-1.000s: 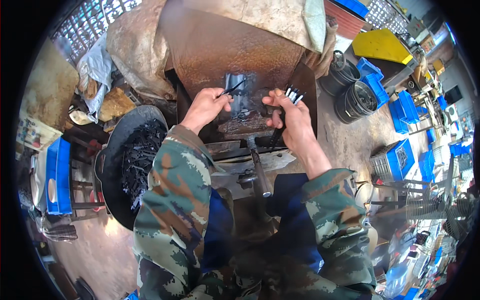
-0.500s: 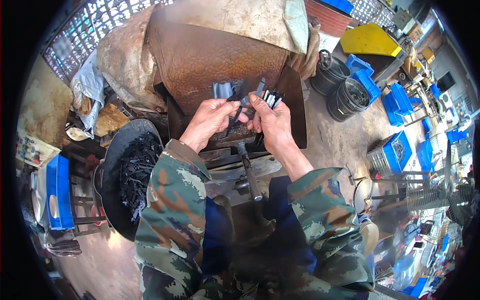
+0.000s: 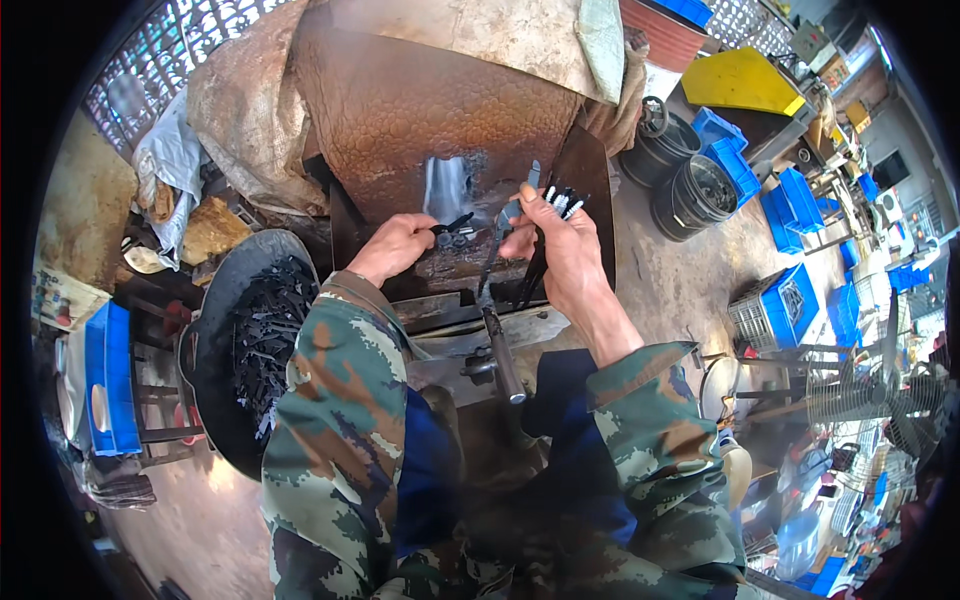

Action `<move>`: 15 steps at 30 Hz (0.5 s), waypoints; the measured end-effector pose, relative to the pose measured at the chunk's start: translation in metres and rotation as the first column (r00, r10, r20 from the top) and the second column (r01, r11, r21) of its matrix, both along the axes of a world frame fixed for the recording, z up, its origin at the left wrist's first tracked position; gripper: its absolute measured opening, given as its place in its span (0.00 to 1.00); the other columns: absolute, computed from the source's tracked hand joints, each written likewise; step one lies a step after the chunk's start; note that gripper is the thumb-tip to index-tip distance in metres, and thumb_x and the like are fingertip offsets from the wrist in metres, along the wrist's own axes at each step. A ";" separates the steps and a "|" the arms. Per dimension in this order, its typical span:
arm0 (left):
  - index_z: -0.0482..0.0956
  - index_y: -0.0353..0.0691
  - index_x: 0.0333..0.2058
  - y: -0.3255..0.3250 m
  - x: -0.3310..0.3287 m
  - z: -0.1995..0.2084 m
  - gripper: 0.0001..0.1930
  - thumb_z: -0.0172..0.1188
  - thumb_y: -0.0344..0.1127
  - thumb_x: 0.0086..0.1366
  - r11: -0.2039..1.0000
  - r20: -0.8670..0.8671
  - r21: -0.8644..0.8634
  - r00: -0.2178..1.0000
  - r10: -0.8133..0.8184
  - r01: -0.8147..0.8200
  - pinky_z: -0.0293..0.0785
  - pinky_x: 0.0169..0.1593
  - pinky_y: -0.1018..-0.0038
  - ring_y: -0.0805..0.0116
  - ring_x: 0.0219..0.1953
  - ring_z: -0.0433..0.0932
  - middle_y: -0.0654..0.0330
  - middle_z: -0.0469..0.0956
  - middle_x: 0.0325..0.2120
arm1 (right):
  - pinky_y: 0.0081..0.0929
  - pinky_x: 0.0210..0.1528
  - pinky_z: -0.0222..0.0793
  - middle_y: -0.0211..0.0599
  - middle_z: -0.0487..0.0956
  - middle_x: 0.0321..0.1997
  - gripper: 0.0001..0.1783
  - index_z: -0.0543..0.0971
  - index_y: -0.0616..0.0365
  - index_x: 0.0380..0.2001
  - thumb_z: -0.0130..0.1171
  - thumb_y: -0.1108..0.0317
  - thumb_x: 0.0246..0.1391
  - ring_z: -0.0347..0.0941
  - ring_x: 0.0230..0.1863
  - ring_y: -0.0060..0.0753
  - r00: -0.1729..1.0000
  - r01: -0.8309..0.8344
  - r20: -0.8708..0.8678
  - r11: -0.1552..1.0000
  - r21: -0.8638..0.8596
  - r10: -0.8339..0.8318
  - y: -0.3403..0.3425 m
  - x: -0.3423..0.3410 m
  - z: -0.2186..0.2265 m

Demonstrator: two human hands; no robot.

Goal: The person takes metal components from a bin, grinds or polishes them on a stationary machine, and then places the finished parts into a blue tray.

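My left hand [image 3: 398,246], at the left, is closed on a small dark metal piece [image 3: 455,224] that sticks out past the fingertips. It is held just below a grey, blurred surface [image 3: 446,188] showing through an opening in a brown, crusted housing [image 3: 420,115]. My right hand [image 3: 572,250], apart from the left, grips a bunch of thin dark strips [image 3: 562,203], some with bright ends. Between its thumb and index finger is also a long grey blade-like piece [image 3: 534,174] pointing up. The palm hides the bundle's middle.
A large black pan [image 3: 215,340] with a heap of dark metal strips [image 3: 268,335] stands at my left. A metal rod [image 3: 503,358] juts toward me from the housing. Black buckets [image 3: 693,198], blue crates [image 3: 795,205] and a fan [image 3: 900,395] are on the right.
My hands were close together over the pieces. The left has moved away to the left with a dark piece, and the right has shifted slightly right with its bundle.
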State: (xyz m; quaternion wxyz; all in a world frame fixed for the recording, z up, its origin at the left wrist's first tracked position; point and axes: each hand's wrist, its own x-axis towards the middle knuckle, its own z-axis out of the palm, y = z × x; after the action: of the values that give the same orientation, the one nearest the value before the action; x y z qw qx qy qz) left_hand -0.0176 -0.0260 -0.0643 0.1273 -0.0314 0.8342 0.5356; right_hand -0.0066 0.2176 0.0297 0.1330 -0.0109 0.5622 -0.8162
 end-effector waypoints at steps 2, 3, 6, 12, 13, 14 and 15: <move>0.81 0.32 0.43 0.000 -0.003 -0.006 0.13 0.54 0.26 0.62 0.991 -0.212 -0.114 0.973 -0.090 0.067 0.69 0.34 0.77 0.73 0.30 0.74 0.64 0.75 0.29 | 0.29 0.30 0.78 0.37 0.77 0.29 0.14 0.76 0.60 0.35 0.61 0.58 0.62 0.76 0.22 0.28 0.998 0.046 0.044 0.999 -0.006 -0.046 0.002 0.001 0.004; 0.81 0.29 0.44 -0.001 -0.005 -0.009 0.14 0.55 0.22 0.60 0.981 -0.301 -0.168 0.943 -0.145 0.097 0.71 0.43 0.74 0.67 0.37 0.76 0.59 0.76 0.34 | 0.32 0.37 0.80 0.38 0.78 0.32 0.16 0.76 0.61 0.39 0.60 0.57 0.62 0.79 0.30 0.33 0.999 0.025 0.030 1.000 -0.007 -0.025 0.008 -0.003 -0.001; 0.82 0.30 0.43 0.000 -0.005 -0.003 0.14 0.54 0.21 0.59 0.972 -0.292 -0.182 0.935 -0.199 0.150 0.71 0.47 0.73 0.66 0.40 0.76 0.57 0.75 0.38 | 0.33 0.37 0.81 0.42 0.79 0.34 0.16 0.75 0.61 0.37 0.57 0.57 0.65 0.79 0.34 0.34 0.999 0.009 0.051 0.996 -0.089 -0.005 0.012 -0.004 0.005; 0.84 0.40 0.44 0.014 0.007 0.025 0.15 0.58 0.34 0.59 0.897 -0.265 -0.437 0.943 -0.200 0.067 0.73 0.52 0.61 0.47 0.46 0.79 0.44 0.81 0.40 | 0.43 0.42 0.82 0.41 0.79 0.36 0.14 0.74 0.59 0.36 0.57 0.58 0.65 0.80 0.37 0.41 0.983 0.099 0.172 0.977 -0.186 -0.067 0.020 -0.011 0.000; 0.84 0.41 0.43 0.014 0.009 0.027 0.15 0.58 0.36 0.60 0.866 -0.288 -0.499 0.939 -0.188 0.021 0.73 0.52 0.60 0.46 0.46 0.79 0.44 0.81 0.40 | 0.39 0.36 0.81 0.37 0.77 0.33 0.13 0.75 0.58 0.35 0.59 0.58 0.63 0.78 0.31 0.36 0.980 0.108 0.187 0.974 -0.199 -0.071 0.020 -0.012 -0.001; 0.84 0.41 0.43 0.013 0.011 0.030 0.15 0.58 0.36 0.60 0.863 -0.287 -0.504 0.940 -0.186 0.016 0.73 0.52 0.60 0.46 0.46 0.79 0.44 0.81 0.40 | 0.35 0.31 0.81 0.34 0.76 0.29 0.12 0.75 0.57 0.34 0.60 0.59 0.62 0.76 0.26 0.31 0.976 0.118 0.203 0.970 -0.212 -0.074 0.020 -0.012 -0.002; 0.84 0.41 0.43 0.012 0.013 0.033 0.14 0.57 0.37 0.60 0.878 -0.268 -0.479 0.952 -0.151 0.004 0.74 0.52 0.60 0.46 0.46 0.79 0.45 0.81 0.40 | 0.31 0.24 0.75 0.30 0.74 0.26 0.11 0.75 0.56 0.32 0.64 0.63 0.59 0.69 0.20 0.26 0.980 0.090 0.196 0.969 -0.231 -0.044 0.021 -0.013 -0.006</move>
State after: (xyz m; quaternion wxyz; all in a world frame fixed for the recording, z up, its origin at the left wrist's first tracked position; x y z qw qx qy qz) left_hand -0.0051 -0.0138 -0.0311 0.0107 0.0532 0.9496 0.3086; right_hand -0.0191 0.2389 0.0233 0.1561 0.0700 0.4448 -0.8791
